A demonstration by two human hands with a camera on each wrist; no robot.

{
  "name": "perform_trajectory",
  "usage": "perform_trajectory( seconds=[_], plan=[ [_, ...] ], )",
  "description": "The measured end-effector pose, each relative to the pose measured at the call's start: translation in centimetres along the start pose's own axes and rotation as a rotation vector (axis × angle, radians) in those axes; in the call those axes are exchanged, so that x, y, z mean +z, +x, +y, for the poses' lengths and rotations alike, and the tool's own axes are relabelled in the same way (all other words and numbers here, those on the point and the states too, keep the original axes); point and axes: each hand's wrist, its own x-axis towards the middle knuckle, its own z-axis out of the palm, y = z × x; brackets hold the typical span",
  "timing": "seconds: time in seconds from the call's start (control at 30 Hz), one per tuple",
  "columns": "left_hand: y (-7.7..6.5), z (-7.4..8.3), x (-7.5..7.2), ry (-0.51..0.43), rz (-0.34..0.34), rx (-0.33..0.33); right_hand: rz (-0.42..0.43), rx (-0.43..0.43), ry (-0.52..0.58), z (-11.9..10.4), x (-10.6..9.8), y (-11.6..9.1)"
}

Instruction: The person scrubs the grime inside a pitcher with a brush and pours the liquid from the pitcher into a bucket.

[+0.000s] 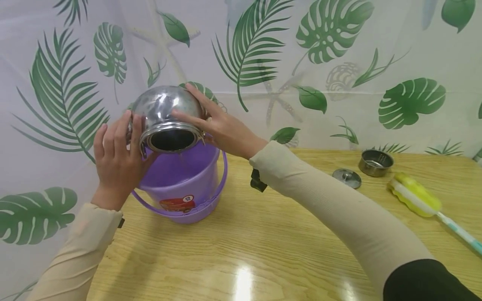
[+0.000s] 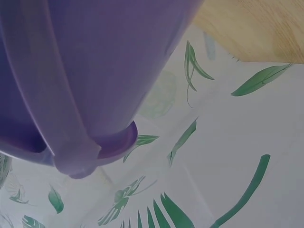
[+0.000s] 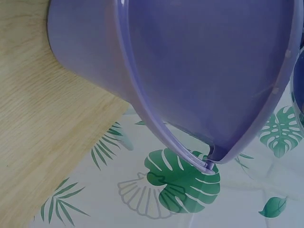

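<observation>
In the head view a shiny metal teapot is held tilted over a purple bucket, its round dark mouth turned down towards me. My left hand grips the pot's left side. On the other side my right hand holds it, two fingers stretched across the metal and the thumb mostly hidden. A faint thin streak hangs below the pot's rim. The left wrist view shows the bucket's handle and outer wall close up. In the right wrist view the bucket's rim and inner wall appear, with a sliver of the pot at the right edge.
On the right of the wooden table lie a small metal lid, a perforated metal strainer basket and a yellow sponge brush with a long handle. A leaf-patterned sheet hangs behind the table.
</observation>
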Motion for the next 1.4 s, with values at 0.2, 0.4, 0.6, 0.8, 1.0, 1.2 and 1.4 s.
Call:
perform_trajectory(
  seconds=[0.2, 0.4, 0.6, 0.8, 1.0, 1.2, 1.4],
  plan=[
    [0.4, 0.0, -0.1, 0.010, 0.023, -0.005, -0.007, 0.002, 0.010, -0.2, -0.5, 0.3],
    [0.9, 0.0, -0.1, 0.022, 0.057, -0.013, 0.006, -0.020, -0.013, -0.2, -0.8, 0.6],
    [1.2, -0.2, -0.3, 0.029, 0.051, -0.022, 0.054, -0.072, -0.046, -0.2, -0.9, 1.0],
    [1.5, -0.2, -0.4, 0.033, 0.068, -0.033, 0.049, -0.062, -0.072, -0.5, -1.2, 1.4],
    [1.8, -0.2, -0.5, 0.036, 0.090, -0.046, 0.019, -0.037, -0.053, -0.6, -1.4, 1.6],
    [2.0, -0.2, -0.6, 0.054, 0.107, -0.052, 0.014, -0.035, -0.053, -0.8, -1.5, 1.9],
    [2.1, -0.3, -0.7, 0.048, 0.125, -0.061, 0.017, -0.053, -0.079, -0.9, -1.6, 2.2]
  ],
)
